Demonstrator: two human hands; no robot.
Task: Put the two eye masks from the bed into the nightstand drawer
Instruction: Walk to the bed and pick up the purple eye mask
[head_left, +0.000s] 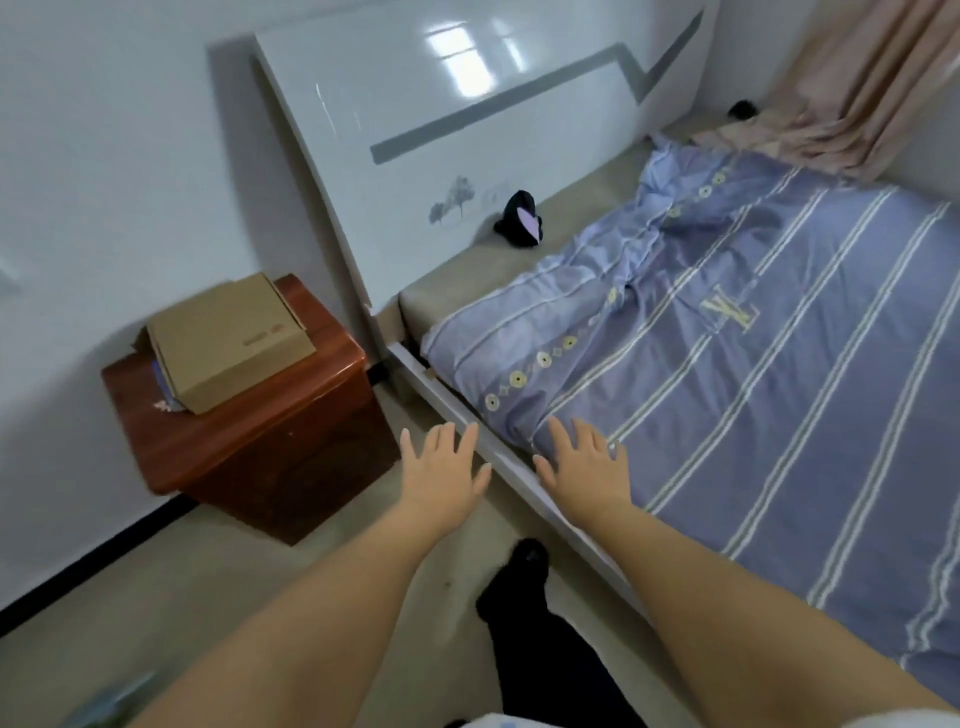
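A black eye mask with a lilac patch (521, 220) lies crumpled on the bare mattress by the headboard. A second small black object (742, 109), possibly the other mask, sits far back near the curtain. The red-brown nightstand (270, 436) stands left of the bed, its drawer front in shadow. My left hand (445, 467) hovers open over the floor between nightstand and bed rail. My right hand (584, 464) is spread open over the edge of the blue striped quilt. Both hands hold nothing.
A cardboard box (228, 340) lies on the nightstand top over some papers. The blue striped quilt (753, 374) covers most of the bed. A glossy white headboard (447, 130) stands behind, and a pink curtain (862, 88) hangs at the far right. My dark-trousered leg (524, 613) is below.
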